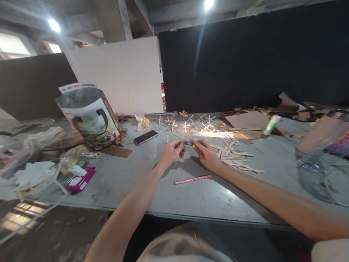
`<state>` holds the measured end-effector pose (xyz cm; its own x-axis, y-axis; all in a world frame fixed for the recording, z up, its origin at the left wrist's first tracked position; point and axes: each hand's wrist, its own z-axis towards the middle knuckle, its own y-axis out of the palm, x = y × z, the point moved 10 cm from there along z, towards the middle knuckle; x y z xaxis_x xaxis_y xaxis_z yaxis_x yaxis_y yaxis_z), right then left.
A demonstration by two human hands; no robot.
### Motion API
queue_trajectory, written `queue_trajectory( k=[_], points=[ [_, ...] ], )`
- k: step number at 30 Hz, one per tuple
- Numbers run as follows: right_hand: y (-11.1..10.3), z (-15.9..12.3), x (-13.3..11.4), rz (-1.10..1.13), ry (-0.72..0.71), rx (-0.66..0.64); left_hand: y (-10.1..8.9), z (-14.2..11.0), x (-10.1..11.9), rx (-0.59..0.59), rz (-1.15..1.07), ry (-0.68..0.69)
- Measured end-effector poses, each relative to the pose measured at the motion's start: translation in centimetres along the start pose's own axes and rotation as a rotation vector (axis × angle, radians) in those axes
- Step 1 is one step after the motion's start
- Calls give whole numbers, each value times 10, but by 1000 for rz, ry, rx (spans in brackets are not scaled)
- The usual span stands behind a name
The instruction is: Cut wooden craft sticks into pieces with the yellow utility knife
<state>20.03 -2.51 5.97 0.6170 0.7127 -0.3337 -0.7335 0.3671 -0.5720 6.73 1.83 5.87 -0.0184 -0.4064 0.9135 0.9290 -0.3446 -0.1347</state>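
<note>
My left hand (173, 152) is closed in a pinch on a thin wooden stick (179, 136), whose pale end sticks out beyond the fingers. Facing it, my right hand (206, 153) grips a small utility knife (194, 145) with some yellow on its body. The knife's grey front end reaches the stick near my left fingertips; whether the blade touches it I cannot tell. A pink pencil (193, 179) lies on the table just below both hands. Beside my right forearm is a loose pile of flat wooden sticks (234, 157). Several star-shaped pieces of crossed sticks (185, 126) lie beyond my hands.
On the grey table (108, 194), a phone (145, 137) and a large printed bag (91, 118) stand or lie left. A purple device (80, 181) sits among plastic wrappings. Rightward are a glue stick (271, 125), cardboard (245, 121) and a clear plastic bottle (310, 160).
</note>
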Motion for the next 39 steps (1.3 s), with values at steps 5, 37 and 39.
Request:
queue_trajectory(
  k=[5,37,39],
  points=[
    [2,0,1,-4,8,-10,0,-1,1,2,12,-9],
    [-2,-1,0,32,-52,53,0,2,0,9,-34,15],
    [-4,-1,1,30,-44,66,-3,2,1,45,-50,9]
  ],
)
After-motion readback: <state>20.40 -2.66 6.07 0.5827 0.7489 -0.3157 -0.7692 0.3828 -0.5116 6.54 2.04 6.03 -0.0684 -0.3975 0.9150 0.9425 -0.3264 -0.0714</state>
